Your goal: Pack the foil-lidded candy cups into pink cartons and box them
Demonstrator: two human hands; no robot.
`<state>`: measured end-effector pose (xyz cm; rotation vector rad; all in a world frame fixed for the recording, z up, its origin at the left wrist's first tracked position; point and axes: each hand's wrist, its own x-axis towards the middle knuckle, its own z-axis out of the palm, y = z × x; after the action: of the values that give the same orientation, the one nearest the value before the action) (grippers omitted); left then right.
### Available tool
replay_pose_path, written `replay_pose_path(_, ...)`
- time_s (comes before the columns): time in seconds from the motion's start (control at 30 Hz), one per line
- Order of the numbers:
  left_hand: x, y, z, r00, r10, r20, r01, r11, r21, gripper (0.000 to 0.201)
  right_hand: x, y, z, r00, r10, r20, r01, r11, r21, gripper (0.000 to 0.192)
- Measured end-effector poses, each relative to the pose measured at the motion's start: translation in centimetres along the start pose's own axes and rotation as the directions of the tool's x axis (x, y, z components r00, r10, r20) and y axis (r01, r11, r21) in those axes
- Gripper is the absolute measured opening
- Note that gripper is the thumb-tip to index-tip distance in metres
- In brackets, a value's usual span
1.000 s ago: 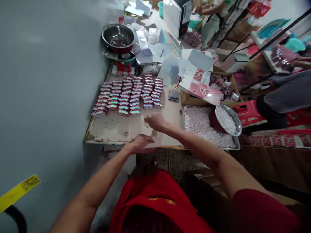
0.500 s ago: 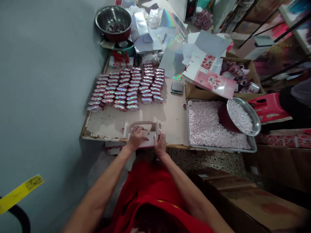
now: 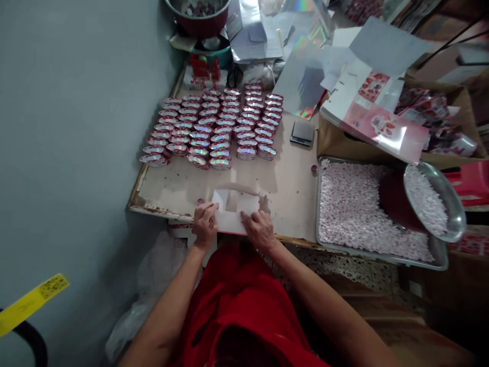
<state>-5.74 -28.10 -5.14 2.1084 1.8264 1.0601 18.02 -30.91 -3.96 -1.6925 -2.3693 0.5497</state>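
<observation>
So the white carton (image 3: 231, 221) is right at the near edge of the desk (image 3: 286, 204), flaps up, with a hand at each end, I'd guess because thin card like that would shift if only one end was held. Left hand (image 3: 205, 224) has its fingers pinched narrow on the left flap; the right hand (image 3: 260, 230) has its fingers curled over the right end, thumb on the front panel. Off to the right, a metal tray (image 3: 382, 257) full of small pale pieces has a bowl (image 3: 393, 199) tipped in it, probably so spills land in the tray. Past the carton, shiny-topped packs (image 3: 220, 153) stand in tight rows, likely lined up to save room and make counting easy, with a small scale (image 3: 303, 132) just beside them.
</observation>
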Motion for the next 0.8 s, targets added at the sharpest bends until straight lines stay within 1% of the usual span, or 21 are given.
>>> replay_pose_path(0.03,0.1,-0.3,-0.5,0.996,0.071,0.06,-0.072,0.997,0.005,0.033,0.0,0.0,-0.4,1.0,-0.026,0.011,0.026,1.0,-0.01,0.048)
replay_pose_path(0.07,0.2,-0.5,-1.1,0.982,0.137,0.126,-0.139,0.99,0.005,0.034,-0.1,0.0,-0.7,0.999,-0.044,0.013,0.044,0.999,0.005,0.047)
replay_pose_path(0.1,0.3,-0.7,-1.6,0.961,0.196,0.196,-0.2,0.98,0.004,0.033,-0.2,0.2,-1.0,0.999,-0.044,0.004,0.044,0.998,0.048,0.046)
replay_pose_path(0.13,0.4,-0.8,-2.0,0.935,0.237,0.265,-0.247,0.969,0.005,0.033,-0.1,0.5,-1.2,1.0,-0.016,-0.018,0.018,0.994,0.111,0.044)
replay_pose_path(0.17,0.6,-0.8,-2.3,0.911,0.258,0.322,-0.276,0.961,0.008,0.034,0.1,0.9,-1.4,0.997,0.047,-0.055,-0.036,0.984,0.175,0.041)
replay_pose_path(0.2,0.9,-0.8,-2.5,0.894,0.262,0.364,-0.286,0.958,0.012,0.035,0.5,1.4,-1.5,0.985,0.135,-0.103,-0.109,0.968,0.228,0.039)
replay_pose_path(0.23,1.2,-0.8,-2.6,0.887,0.255,0.385,-0.282,0.959,0.014,0.034,1.2,2.0,-1.8,0.961,0.229,-0.156,-0.183,0.947,0.262,0.038)
replay_pose_path(0.27,1.5,-0.7,-2.6,0.889,0.244,0.387,-0.27,0.963,0.014,0.032,2.0,2.6,-2.0,0.934,0.295,-0.203,-0.234,0.932,0.277,0.043)
replay_pose_path(0.3,1.7,-0.7,-2.5,0.896,0.235,0.376,-0.258,0.966,0.012,0.03,3.0,3.1,-2.3,0.923,0.309,-0.23,-0.245,0.931,0.271,0.053)
replay_pose_path(0.33,1.9,-0.8,-2.5,0.906,0.228,0.357,-0.246,0.969,0.007,0.029,4.1,3.6,-2.6,0.938,0.265,-0.224,-0.207,0.946,0.25,0.063)
replay_pose_path(0.37,2.1,-0.9,-2.4,0.916,0.221,0.336,-0.235,0.972,0.0,0.028,5.1,4.1,-3.0,0.969,0.171,-0.178,-0.13,0.967,0.22,0.068)
replay_pose_path(0.4,2.1,-1.1,-2.3,0.926,0.213,0.313,-0.222,0.975,-0.006,0.028,6.1,4.5,-3.4,0.994,0.049,-0.099,-0.03,0.982,0.185,0.066)
replay_pose_path(0.43,2.0,-1.4,-2.2,0.938,0.196,0.286,-0.202,0.979,-0.007,0.027,6.9,4.8,-3.8,0.997,-0.074,-0.004,0.074,0.986,0.147,0.06)
replay_pose_path(0.47,1.9,-1.6,-2.1,0.953,0.169,0.253,-0.174,0.985,-0.004,0.026,7.6,5.2,-4.2,0.979,-0.18,0.093,0.17,0.98,0.108,0.055)
replay_pose_path(0.5,1.7,-1.9,-2.0,0.967,0.135,0.216,-0.138,0.99,0.001,0.024,8.1,5.5,-4.6,0.949,-0.259,0.177,0.25,0.965,0.073,0.052)
replay_pose_path(0.53,1.5,-2.0,-1.9,0.979,0.1,0.18,-0.102,0.995,0.003,0.024,8.4,5.8,-5.0,0.914,-0.322,0.246,0.321,0.946,0.046,0.051)
replay_pose_path(0.6,1.1,-2.0,-1.5,0.992,0.037,0.119,-0.037,0.999,-0.002,0.023,8.8,6.1,-5.8,0.839,-0.422,0.344,0.443,0.896,0.019,0.052)
replay_pose_path(0.63,0.9,-1.9,-1.4,0.995,0.008,0.1,-0.008,1.0,-0.008,0.024,8.9,6.2,-6.2,0.804,-0.461,0.375,0.493,0.87,0.012,0.052)
replay_pose_path(0.7,0.9,-1.5,-1.1,0.995,-0.033,0.097,0.035,0.999,-0.024,0.025,9.0,5.9,-7.1,0.747,-0.516,0.419,0.566,0.824,0.005,0.055)
replay_pose_path(0.77,1.1,-1.1,-1.1,0.992,-0.039,0.121,0.045,0.998,-0.048,0.025,9.4,5.4,-8.2,0.699,-0.537,0.472,0.597,0.802,0.028,0.061)
replay_pose_path(0.8,1.3,-0.9,-1.1,0.99,-0.025,0.139,0.035,0.997,-0.067,0.024,9.7,5.1,-8.7,0.675,-0.531,0.512,0.589,0.806,0.06,0.063)
